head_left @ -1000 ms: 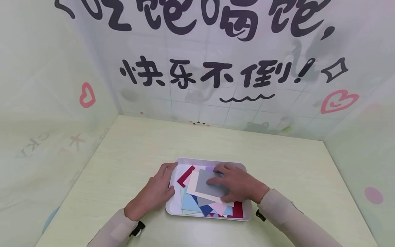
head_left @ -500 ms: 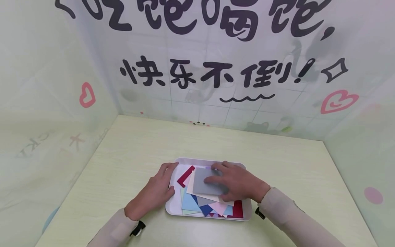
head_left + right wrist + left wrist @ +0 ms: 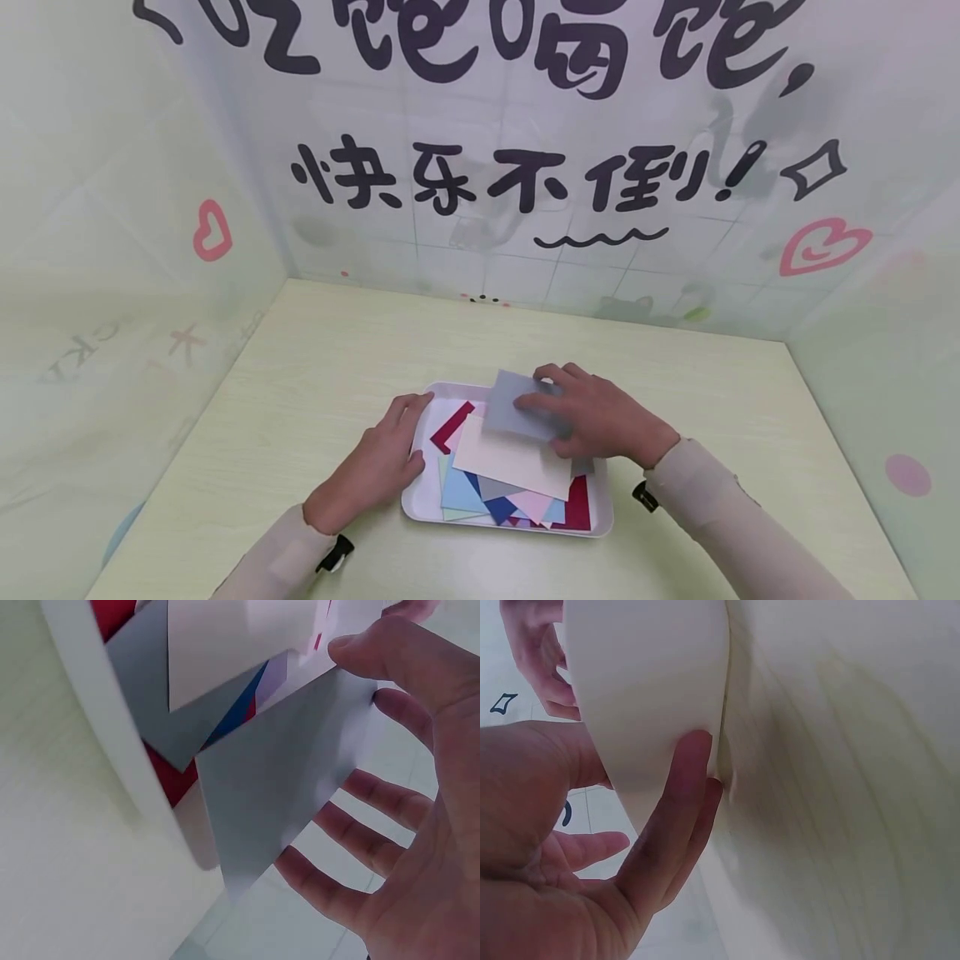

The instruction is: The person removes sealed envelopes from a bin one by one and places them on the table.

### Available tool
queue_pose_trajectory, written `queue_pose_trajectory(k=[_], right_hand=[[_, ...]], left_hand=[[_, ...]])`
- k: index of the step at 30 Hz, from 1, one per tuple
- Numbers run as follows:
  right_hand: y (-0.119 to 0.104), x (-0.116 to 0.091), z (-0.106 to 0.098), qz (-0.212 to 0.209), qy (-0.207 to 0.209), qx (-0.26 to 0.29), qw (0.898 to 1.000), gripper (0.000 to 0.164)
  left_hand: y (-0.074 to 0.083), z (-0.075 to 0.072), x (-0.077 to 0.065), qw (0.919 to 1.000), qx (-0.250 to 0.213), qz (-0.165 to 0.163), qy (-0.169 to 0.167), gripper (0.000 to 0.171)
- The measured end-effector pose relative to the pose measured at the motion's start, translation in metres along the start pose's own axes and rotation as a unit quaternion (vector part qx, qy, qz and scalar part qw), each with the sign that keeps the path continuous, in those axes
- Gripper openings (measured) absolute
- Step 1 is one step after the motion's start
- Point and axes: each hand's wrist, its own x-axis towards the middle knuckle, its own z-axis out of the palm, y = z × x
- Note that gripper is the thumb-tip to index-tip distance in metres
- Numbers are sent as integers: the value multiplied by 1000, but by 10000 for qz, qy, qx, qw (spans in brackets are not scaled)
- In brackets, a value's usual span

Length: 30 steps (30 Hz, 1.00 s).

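Note:
A shallow white tray holds a loose pile of coloured cards. My left hand grips its left side, with the thumb over the rim; in the left wrist view fingers lie against the outer wall. In my right hand, a thin grey square card is pinched along its edge, raised over the tray's far side and tilted. The right wrist view shows the thumb on one side of this card and fingers spread along its edge. Beneath it lies a cream card, on top of the pile.
Light blue, dark blue, pink and dark red cards stick out around the pile. A pale wooden table carries the tray. Printed white curtains enclose the back and sides.
The grey card slid left on the pile, then rose off the cream card toward the tray's far rim with my right hand. My left hand and the tray stay in place.

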Motion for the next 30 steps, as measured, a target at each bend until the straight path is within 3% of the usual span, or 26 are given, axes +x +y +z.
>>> queue_pose_trajectory(k=[8, 17, 30], right_hand=[[25, -4, 0, 621, 217, 415, 9970, 61], [64, -16, 9, 1451, 153, 663, 9871, 62], [97, -30, 30, 2054, 255, 770, 9753, 58]], left_hand=[[0, 0, 0, 10000, 24, 27, 17, 79], [-1, 1, 0, 10000, 46, -7, 0, 78], [1, 0, 0, 9999, 37, -129, -94, 79]])
